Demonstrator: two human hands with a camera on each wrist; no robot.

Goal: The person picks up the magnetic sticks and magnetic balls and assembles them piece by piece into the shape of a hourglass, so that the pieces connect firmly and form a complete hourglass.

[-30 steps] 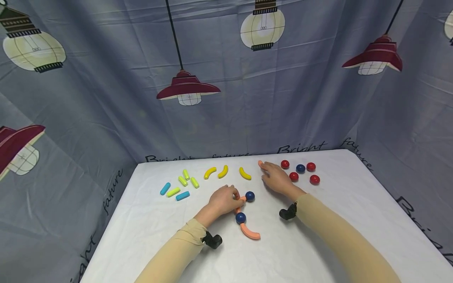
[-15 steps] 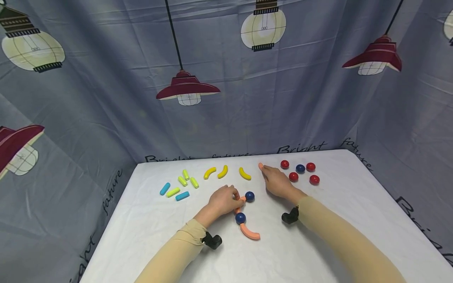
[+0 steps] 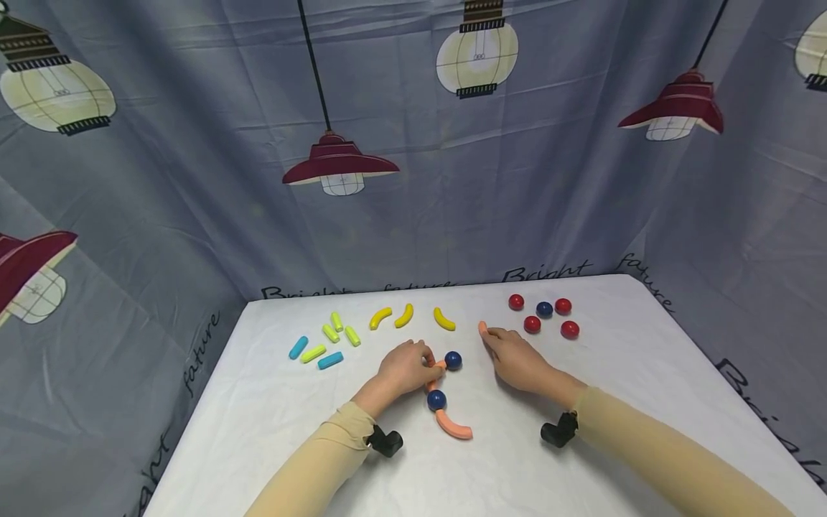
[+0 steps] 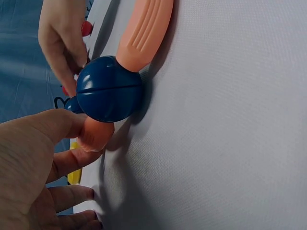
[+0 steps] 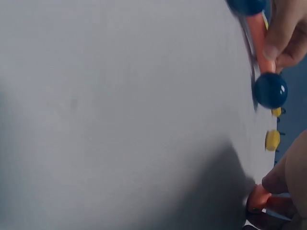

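Note:
In the head view my left hand (image 3: pixel 403 368) pinches a curved orange rod (image 4: pixel 96 134) between thumb and fingers. That rod joins a near blue ball (image 3: pixel 436 400) to a far blue ball (image 3: pixel 453 360). From the near ball another curved orange rod (image 3: pixel 455 427) extends toward me along the table. My right hand (image 3: pixel 522 360), right of the chain, pinches a separate orange piece (image 5: pixel 259 197) at its fingertips; most of this piece is covered by the fingers. A gap separates it from the far ball.
On the white table (image 3: pixel 258 431), yellow curved pieces (image 3: pixel 444 319) lie behind the chain. Lime sticks (image 3: pixel 314 353) and blue sticks (image 3: pixel 330 360) are at left. Several red balls (image 3: pixel 570 329) and one blue ball (image 3: pixel 545 309) stand at back right. A grey curtain (image 3: pixel 413 215) hangs behind.
My right hand has drawn back toward me and slightly right, bringing the orange piece from near the table's back edge. The left hand keeps its hold on the chain.

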